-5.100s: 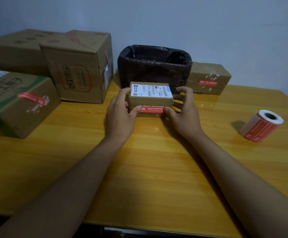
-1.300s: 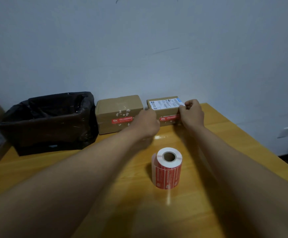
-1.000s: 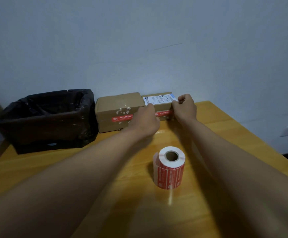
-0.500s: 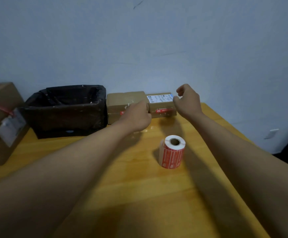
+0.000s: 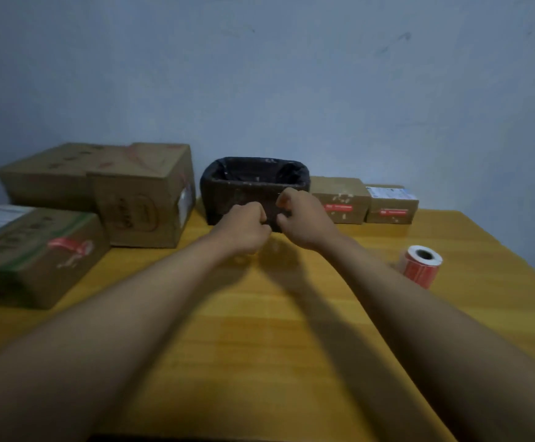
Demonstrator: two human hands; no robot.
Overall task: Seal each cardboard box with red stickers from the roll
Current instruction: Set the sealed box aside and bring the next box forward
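While both fists grip nothing, boxy cardboard flanks a black-lined bin.

The table is yellow-orange wood with a visible grain and a smooth, faintly glossy finish. Along its far edge and left side the boxes are plain brown cardboard, matt and dull: the big box shows printed marks and scuffs, the low box at the left edge carries a creased red paper sticker. The two small boxes toward the far right corner wear smooth red paper stickers. The bin is lined with thin black plastic film, crinkled and slightly shiny. The sticker roll is red paper wound on a white core.
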